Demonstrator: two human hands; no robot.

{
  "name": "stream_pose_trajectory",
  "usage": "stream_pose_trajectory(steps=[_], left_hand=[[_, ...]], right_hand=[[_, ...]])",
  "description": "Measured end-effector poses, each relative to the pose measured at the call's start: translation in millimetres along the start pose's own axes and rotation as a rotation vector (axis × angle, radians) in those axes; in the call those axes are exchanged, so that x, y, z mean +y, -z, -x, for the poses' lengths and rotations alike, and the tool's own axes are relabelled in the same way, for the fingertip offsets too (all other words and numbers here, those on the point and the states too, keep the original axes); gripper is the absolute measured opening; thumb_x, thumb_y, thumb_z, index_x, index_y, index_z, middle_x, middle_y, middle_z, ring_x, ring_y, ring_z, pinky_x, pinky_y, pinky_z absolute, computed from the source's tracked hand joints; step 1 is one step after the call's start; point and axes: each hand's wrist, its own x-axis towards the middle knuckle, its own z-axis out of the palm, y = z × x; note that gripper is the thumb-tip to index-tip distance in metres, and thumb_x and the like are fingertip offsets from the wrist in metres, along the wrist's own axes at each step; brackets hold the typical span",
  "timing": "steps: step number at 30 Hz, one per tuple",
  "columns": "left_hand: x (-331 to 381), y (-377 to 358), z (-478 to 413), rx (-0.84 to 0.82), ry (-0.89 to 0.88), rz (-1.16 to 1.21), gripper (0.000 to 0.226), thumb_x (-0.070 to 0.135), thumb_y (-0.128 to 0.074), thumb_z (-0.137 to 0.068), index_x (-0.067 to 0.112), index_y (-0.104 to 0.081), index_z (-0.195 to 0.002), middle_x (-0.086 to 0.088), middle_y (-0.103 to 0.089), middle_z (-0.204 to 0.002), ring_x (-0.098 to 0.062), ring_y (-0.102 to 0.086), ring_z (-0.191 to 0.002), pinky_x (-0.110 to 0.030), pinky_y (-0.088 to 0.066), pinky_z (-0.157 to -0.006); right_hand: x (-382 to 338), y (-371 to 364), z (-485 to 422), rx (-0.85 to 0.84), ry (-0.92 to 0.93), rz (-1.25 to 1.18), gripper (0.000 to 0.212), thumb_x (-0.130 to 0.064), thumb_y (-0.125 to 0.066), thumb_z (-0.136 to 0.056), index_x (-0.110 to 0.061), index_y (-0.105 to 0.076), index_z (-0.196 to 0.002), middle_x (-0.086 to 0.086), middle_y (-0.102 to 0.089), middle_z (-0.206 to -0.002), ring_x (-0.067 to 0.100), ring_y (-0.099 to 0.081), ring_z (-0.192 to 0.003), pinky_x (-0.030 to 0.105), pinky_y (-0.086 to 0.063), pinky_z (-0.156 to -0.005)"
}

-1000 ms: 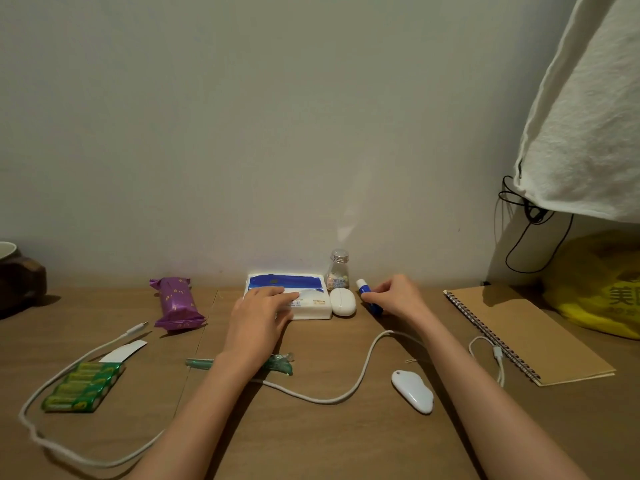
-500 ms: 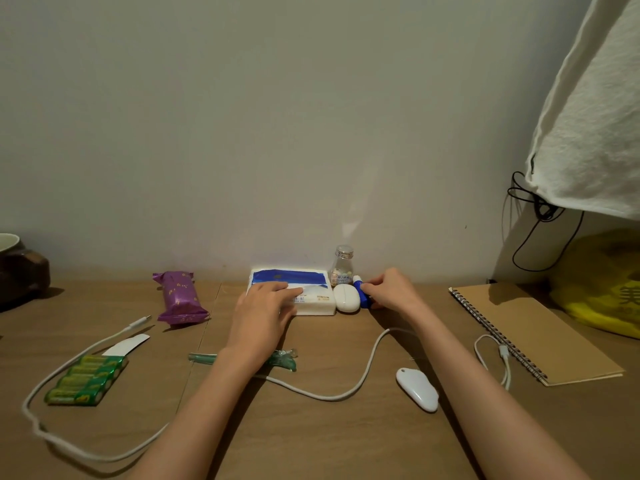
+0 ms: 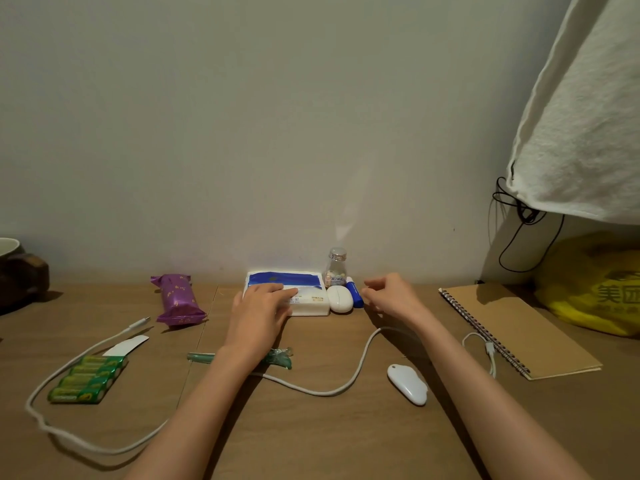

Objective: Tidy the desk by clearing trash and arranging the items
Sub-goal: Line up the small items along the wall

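A white and blue tissue pack [image 3: 308, 296] lies at the back of the desk by the wall. My left hand [image 3: 259, 313] rests flat on its front left part, fingers spread. Right of the pack sit a white oval case [image 3: 340, 298], a small blue tube [image 3: 356, 294] and a clear pill bottle [image 3: 335, 268]. My right hand [image 3: 389, 296] hovers just right of the blue tube, fingers loosely curled and apart, holding nothing. A green crumpled wrapper [image 3: 280, 356] lies under my left forearm.
A purple snack pack [image 3: 177, 300], a green battery pack [image 3: 85, 380] and a white paper slip [image 3: 125, 345] lie at left. A white cable [image 3: 339, 389] loops across the desk. A white cloud-shaped device [image 3: 408, 383], a spiral notebook [image 3: 519, 329] and a yellow bag [image 3: 595, 289] sit at right.
My right hand moved the blue tube left against the white oval case, then let go and drew slightly back. My left hand stayed on the tissue pack.
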Motion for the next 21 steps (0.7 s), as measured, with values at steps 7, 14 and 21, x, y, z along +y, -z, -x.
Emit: stream_pose_trajectory(steps=[7, 14, 21], left_hand=[[1.4, 4.5, -0.6, 0.003, -0.006, 0.008, 0.042, 0.032, -0.064, -0.087, 0.032, -0.056, -0.128, 0.003, -0.057, -0.132, -0.019, -0.047, -0.125, -0.042, -0.035, -0.102], [8.6, 10.2, 1.6, 0.027, -0.005, -0.013, 0.038, 0.032, -0.063, -0.087, 0.030, -0.059, -0.124, 0.002, -0.060, -0.125, -0.019, -0.049, -0.117, -0.039, -0.039, -0.095], [5.4, 19.4, 11.6, 0.037, 0.025, -0.017, 0.035, 0.031, -0.060, -0.089, 0.029, -0.060, -0.124, -0.001, -0.059, -0.128, -0.023, -0.048, -0.120, -0.042, -0.039, -0.096]], right_hand=[[-9.2, 50.9, 64.7, -0.055, 0.199, 0.126, 0.028, -0.033, -0.059, -0.091, -0.028, -0.062, -0.118, -0.006, -0.065, -0.111, 0.002, -0.058, -0.090, 0.015, -0.045, -0.069], [3.6, 64.2, 131.2, -0.239, 0.211, 0.269, 0.034, -0.046, -0.068, -0.080, -0.035, -0.060, -0.111, -0.013, -0.060, -0.107, 0.002, -0.059, -0.090, 0.022, -0.053, -0.077], [16.1, 49.5, 151.2, -0.234, 0.233, 0.333, 0.055, -0.039, -0.068, -0.083, -0.030, -0.048, -0.134, -0.009, -0.051, -0.133, 0.006, -0.049, -0.116, 0.021, -0.043, -0.094]])
